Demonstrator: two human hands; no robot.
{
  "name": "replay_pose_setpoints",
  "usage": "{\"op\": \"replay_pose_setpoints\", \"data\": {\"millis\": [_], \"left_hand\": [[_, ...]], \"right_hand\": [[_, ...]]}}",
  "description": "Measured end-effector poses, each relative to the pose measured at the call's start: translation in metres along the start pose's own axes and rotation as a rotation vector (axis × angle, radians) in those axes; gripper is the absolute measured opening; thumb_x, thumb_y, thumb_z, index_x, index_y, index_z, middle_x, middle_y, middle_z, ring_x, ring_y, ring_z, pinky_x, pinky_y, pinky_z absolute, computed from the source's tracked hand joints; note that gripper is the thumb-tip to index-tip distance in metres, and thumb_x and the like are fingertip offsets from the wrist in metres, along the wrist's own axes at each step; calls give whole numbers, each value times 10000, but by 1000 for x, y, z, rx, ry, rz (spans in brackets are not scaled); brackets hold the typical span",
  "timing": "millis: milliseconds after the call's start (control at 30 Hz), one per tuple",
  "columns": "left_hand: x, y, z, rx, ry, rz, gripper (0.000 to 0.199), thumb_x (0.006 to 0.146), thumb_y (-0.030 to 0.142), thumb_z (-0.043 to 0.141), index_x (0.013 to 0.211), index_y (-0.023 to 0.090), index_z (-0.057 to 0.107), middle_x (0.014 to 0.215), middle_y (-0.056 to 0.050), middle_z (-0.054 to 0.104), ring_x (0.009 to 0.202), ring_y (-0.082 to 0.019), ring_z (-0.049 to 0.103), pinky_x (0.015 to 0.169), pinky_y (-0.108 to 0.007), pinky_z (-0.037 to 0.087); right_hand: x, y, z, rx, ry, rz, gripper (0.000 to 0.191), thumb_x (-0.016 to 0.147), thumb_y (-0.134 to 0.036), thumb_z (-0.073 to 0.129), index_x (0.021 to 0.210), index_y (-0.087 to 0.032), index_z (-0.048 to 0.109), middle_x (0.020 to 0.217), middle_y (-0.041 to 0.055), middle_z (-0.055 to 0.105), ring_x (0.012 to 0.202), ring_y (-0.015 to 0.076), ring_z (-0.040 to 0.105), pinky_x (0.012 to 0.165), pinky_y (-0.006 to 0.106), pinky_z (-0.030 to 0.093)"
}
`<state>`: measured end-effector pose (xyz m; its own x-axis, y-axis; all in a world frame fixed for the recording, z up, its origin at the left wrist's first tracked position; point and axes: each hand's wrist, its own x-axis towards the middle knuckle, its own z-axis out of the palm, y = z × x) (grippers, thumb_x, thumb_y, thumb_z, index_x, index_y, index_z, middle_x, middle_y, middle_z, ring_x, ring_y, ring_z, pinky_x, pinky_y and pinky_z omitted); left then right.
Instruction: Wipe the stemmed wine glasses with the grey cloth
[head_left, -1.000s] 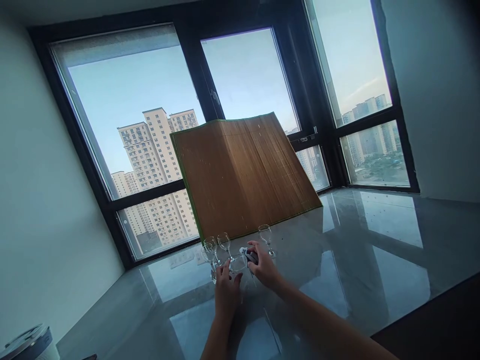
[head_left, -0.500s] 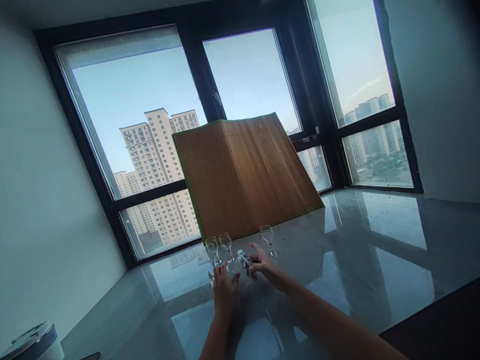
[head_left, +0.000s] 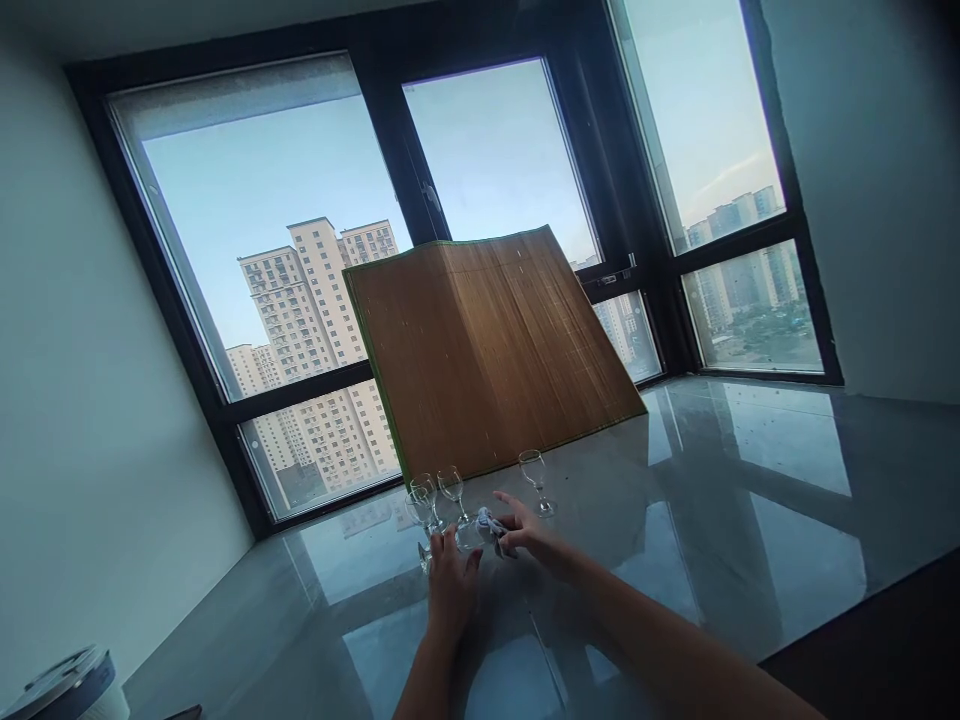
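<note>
One lidded container point(head_left: 75, 688), well left of the left fingers and nearer the viewer, cut off at the lower edge. Next, one dark item point(head_left: 184, 713), of which only an edge shows. Pale tower blocks point(head_left: 322, 290), outdoors, far beyond the left fingers. Three clear stemmed glasses point(head_left: 451, 484), upright in a close group on the counter point(head_left: 300, 630), just beyond the left fingertips. One left hand point(head_left: 451, 588), its fingers closed about the stem of a tilted glass point(head_left: 468, 537); the foot shows left of these fingers, the bowl right of them, between the two hands. One grey-and-white cloth point(head_left: 487, 523), bunched in the right fingers, at the bowl's mouth. One brown mat point(head_left: 499, 350), green-edged, standing upright and creased, beyond both sets of fingers. One right hand point(head_left: 531, 536), index finger extended, the other fingers clamped on the cloth. One further stemmed glass point(head_left: 533, 468), upright, apart from the group, just beyond the right fingers.
</note>
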<state>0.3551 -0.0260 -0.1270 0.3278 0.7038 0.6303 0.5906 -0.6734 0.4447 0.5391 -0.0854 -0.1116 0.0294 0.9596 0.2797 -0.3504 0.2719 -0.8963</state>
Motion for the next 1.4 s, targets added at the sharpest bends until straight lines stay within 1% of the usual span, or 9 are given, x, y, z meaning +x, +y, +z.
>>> {"op": "replay_pose_setpoints", "data": {"millis": [100,200,400,567,733,900,1200,1300,1400], "left_hand": [[-3,8,1,-17,-119,60,450,892,441,566,1252,174,609,1225,-144,587,1179,-311,566,1015,-480,473],[-5,18,-1,-41,-160,58,460,896,510,553,1207,181,638,1178,-134,612,1118,-303,600,967,-467,496],[-5,25,-7,-88,-168,41,452,919,497,541,1243,190,607,1185,-127,598,1111,-287,597,943,-448,497],[-2,26,-9,-122,-143,2,430,909,421,561,1269,186,584,1217,-129,581,1136,-286,588,953,-438,489],[-1,23,-6,-150,-118,-20,406,912,425,559,1247,200,602,1216,-126,595,1133,-284,589,933,-424,499],[1,19,-2,-184,-75,-25,407,919,461,542,1213,189,616,1196,-133,605,1117,-291,591,950,-444,489],[4,17,1,-229,29,-25,451,900,498,561,1189,158,629,1129,-137,631,1050,-287,608,926,-437,488],[5,18,2,-248,43,-45,449,900,489,556,1205,166,619,1171,-141,635,1082,-285,609,935,-430,490],[5,20,1,-256,26,-56,452,906,504,540,1212,180,608,1177,-136,636,1082,-284,613,934,-430,494]], "right_hand": [[3,11,2,30,-23,76,995,472,-180,691,1423,-227,405,823,-18,695,684,171,629,613,261,430],[3,17,6,105,-40,86,996,455,-167,718,1409,-223,436,912,10,716,820,209,686,710,295,490],[-7,-2,12,101,-97,56,991,507,-156,720,1437,-201,381,998,37,720,922,211,693,800,298,489],[-15,-19,17,49,-59,1,837,606,-234,688,1399,-195,425,980,28,692,896,205,675,796,312,487],[-12,-17,19,-11,19,-48,757,648,-295,672,1362,-184,446,886,6,672,826,195,651,753,314,480],[-7,-13,20,-166,123,-141,622,685,-284,611,1289,-193,492,792,-7,662,773,199,638,710,319,476],[-7,-2,29,-542,207,-466,556,740,-106,511,1283,-225,498,1031,57,720,903,201,677,868,356,515],[-10,0,31,-661,215,-528,562,780,-98,507,1324,-237,481,1067,65,710,914,202,670,872,356,514],[-14,-1,33,-680,240,-557,520,832,-111,479,1333,-250,471,1073,65,708,936,209,673,869,356,520]]}}
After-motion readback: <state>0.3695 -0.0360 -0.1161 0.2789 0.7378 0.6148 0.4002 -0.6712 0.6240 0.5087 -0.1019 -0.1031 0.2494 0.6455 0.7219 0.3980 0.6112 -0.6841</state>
